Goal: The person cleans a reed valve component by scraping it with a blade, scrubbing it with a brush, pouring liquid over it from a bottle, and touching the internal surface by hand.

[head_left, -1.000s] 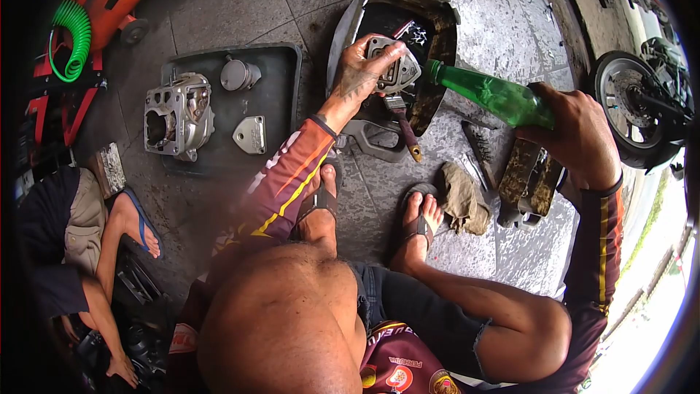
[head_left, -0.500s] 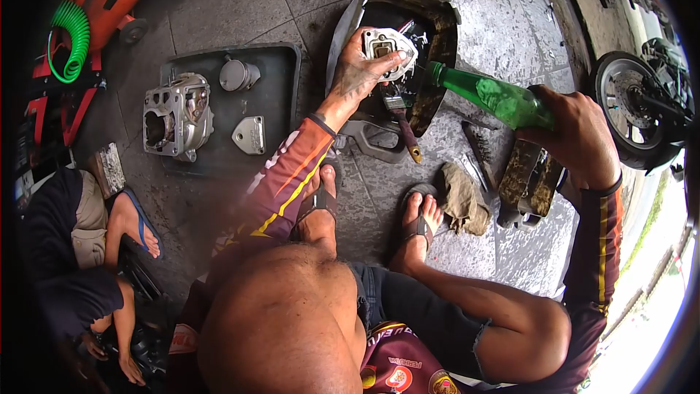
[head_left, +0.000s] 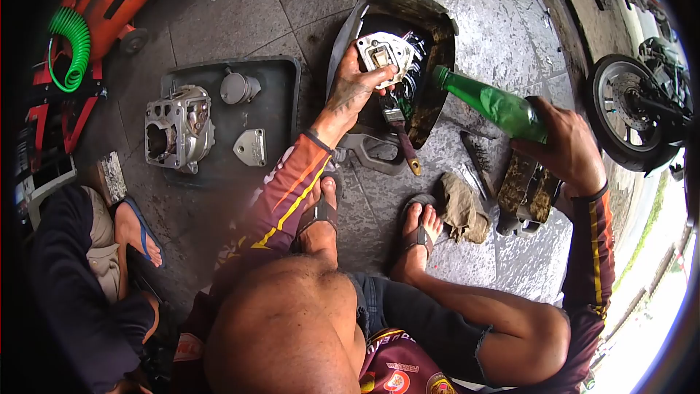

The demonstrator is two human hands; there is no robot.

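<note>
My left hand (head_left: pixel 353 87) grips a small cast-metal engine cover (head_left: pixel 384 55) by its edge, its hollow side facing up. Beneath it is a dark, grimy tub (head_left: pixel 445 36) with dark wet liquid inside. In my right hand (head_left: pixel 570 147) is a green plastic bottle (head_left: pixel 496 106), fingers wrapped around its base end. The bottle lies tilted, its mouth pointing at the cover over the tub's right rim; I cannot tell whether liquid is coming out. A paintbrush (head_left: pixel 399 131) leans across the tub's near edge, bristles inward.
Left of the tub, a black tray (head_left: pixel 273 76) holds an engine cylinder head (head_left: pixel 179 130), a piston (head_left: pixel 239 87) and a metal plate (head_left: pixel 251 147). A rag (head_left: pixel 463 210), a wire brush (head_left: pixel 477 160) and a dirty casing (head_left: pixel 529 190) lie at right. Another person's foot (head_left: pixel 137 233) is at left.
The view has shifted slightly. The cover is turned a little, with more of its hollow side showing. The bottle still points at it, and the other person's hands have dropped mostly out of view.
</note>
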